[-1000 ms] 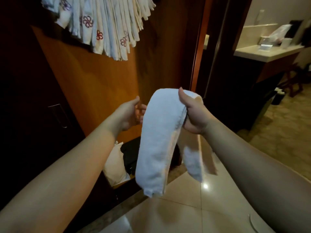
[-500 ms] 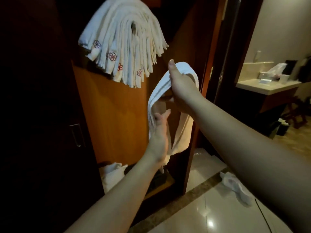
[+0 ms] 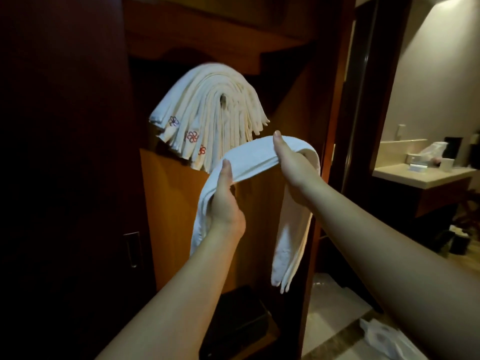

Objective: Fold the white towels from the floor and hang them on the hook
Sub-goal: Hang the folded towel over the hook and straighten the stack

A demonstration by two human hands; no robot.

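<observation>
A folded white towel (image 3: 255, 158) stretches between my two hands, its ends hanging down on either side. My left hand (image 3: 225, 201) grips its left part and my right hand (image 3: 291, 162) grips its top right. Just above and behind it, a thick bunch of folded white towels (image 3: 207, 115) with red flower marks drapes over a hook (image 3: 222, 100) inside a wooden wardrobe. Another white towel (image 3: 381, 339) lies crumpled on the tiled floor at the lower right.
A dark wardrobe door (image 3: 65, 178) with a metal handle (image 3: 132, 249) fills the left. A wooden panel (image 3: 176, 216) stands behind the held towel. A dark box (image 3: 241, 320) sits on the wardrobe floor. A counter (image 3: 420, 175) with small items stands at the right.
The view tilted up, so the hanging bunch sits lower in frame. My left hand took hold of the towel's left part. The towel now spans both hands, just under the bunch.
</observation>
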